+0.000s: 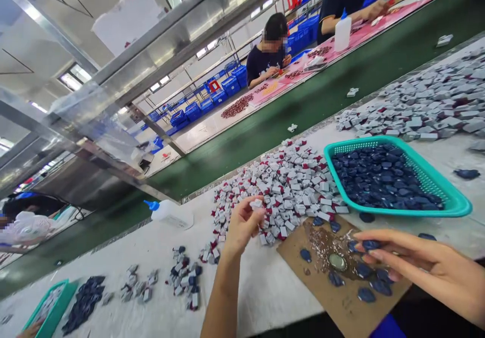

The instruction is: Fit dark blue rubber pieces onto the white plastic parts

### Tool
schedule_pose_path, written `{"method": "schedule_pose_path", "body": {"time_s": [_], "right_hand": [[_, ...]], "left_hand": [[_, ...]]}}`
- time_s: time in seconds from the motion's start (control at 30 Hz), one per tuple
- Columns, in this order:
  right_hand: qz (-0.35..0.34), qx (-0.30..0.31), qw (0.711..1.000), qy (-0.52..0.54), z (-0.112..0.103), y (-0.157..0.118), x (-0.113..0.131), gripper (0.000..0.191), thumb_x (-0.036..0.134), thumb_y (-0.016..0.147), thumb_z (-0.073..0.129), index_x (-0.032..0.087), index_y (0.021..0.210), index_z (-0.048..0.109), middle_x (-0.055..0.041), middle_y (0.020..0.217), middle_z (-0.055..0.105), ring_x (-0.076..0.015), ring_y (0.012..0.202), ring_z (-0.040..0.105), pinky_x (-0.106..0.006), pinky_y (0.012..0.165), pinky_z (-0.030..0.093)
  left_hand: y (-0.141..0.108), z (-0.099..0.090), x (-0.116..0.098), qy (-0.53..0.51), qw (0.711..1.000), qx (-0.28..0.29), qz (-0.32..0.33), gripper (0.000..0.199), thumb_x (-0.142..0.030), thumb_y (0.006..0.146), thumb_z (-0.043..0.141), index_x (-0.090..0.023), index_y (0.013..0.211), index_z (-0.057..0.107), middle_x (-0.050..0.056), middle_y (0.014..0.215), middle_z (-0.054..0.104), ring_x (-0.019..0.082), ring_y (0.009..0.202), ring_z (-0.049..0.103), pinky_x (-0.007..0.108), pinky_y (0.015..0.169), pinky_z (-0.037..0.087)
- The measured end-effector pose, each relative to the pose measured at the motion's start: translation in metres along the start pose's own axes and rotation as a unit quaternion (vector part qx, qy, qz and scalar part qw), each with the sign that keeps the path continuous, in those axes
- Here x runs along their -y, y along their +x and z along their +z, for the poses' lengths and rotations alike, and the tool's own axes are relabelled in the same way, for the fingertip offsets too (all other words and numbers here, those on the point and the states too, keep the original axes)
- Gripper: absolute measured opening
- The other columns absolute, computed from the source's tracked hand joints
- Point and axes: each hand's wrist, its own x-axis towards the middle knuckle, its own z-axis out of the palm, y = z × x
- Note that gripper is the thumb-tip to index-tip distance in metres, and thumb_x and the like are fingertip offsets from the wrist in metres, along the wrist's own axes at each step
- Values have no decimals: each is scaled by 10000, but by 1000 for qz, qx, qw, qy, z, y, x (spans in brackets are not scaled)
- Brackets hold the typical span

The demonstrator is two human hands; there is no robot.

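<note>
My left hand (244, 224) is closed in a pinch on a small white plastic piece (256, 204), just above the near edge of a heap of light grey and dark red pieces (299, 181). My right hand (420, 259) pinches a dark blue piece (371, 245) between thumb and fingers. Below it is a brown cardboard sheet (299, 272), with several more dark blue pieces lying on it. Near the sheet's middle is a pale, shiny round patch (337, 262), with a wet-looking brown stain and white flecks around it.
A teal basket (468, 209) of dark blue pieces stands behind my right hand. On the left are a white bottle with a blue cap (172, 214) and small piles of pieces (185, 277). Beyond runs a green conveyor belt (261, 136); people work across it.
</note>
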Motion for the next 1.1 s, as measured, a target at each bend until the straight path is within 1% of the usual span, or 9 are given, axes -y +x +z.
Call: {"method": "schedule_pose_path", "body": {"time_s": [0.13,0.23,0.33,0.47,0.6,0.73,0.87,0.97,1.1], "right_hand": [[33,29,999,12,9,-5,24,571,730,692,649,309,1075,697,-71,866,718,-245,718,680,-281,529,559],[49,40,998,-20,19,-11,45,632,760,694,616,275,1094,681,-38,721,669,-175,567,585,-247,477,491],[45,56,997,-30,28,-11,60,648,779,617,642,250,980,732,-71,855,707,-203,678,640,-258,541,537],[43,41,998,-16,34,-8,65,613,749,564,692,250,911,772,-96,1062,702,-238,786,678,-279,561,580],[38,29,999,8,35,-8,59,622,729,601,698,231,972,731,-67,789,695,-187,571,632,-280,486,557],[1,30,999,-17,30,-7,51,509,674,677,692,220,905,686,-65,847,716,-207,690,684,-284,612,585],[-76,0,980,-184,26,-5,35,340,541,850,597,224,920,696,-61,919,737,-218,742,692,-326,695,565],[-179,-19,947,-264,28,-4,17,266,436,939,532,219,947,686,-66,922,727,-220,770,681,-346,744,546],[-220,-5,934,-283,30,-2,-1,235,376,975,480,224,1000,657,-64,964,705,-229,877,683,-353,794,528]], "left_hand": [[-54,29,16,-157,984,-43,-77,579,-618,703,755,-155,1025,622,-86,561,363,39,463,262,132,397,178],[-77,46,27,-283,946,-69,-146,570,-613,669,761,-138,950,619,-75,602,377,35,486,278,115,389,144],[-91,57,31,-383,902,-45,-194,523,-510,616,790,-131,942,634,-42,677,462,37,505,350,106,366,167],[-95,62,29,-341,923,-42,-172,489,-412,659,824,-144,1042,679,9,769,583,89,626,510,116,371,344],[-91,66,33,-306,939,-72,-140,446,-403,619,887,-155,959,742,47,858,696,123,723,623,144,471,484],[-89,69,42,-322,924,-122,-165,420,-365,497,948,-159,815,768,46,799,745,125,696,668,147,517,508],[-90,67,46,-326,912,-171,-181,376,-332,428,967,-166,688,752,31,749,757,113,664,681,136,515,504],[-91,65,49,-329,909,-175,-186,371,-338,426,968,-174,682,755,27,744,766,128,683,709,130,505,503],[-93,66,55,-326,912,-165,-187,362,-337,457,961,-167,701,756,34,734,767,131,676,715,133,510,505]]}}
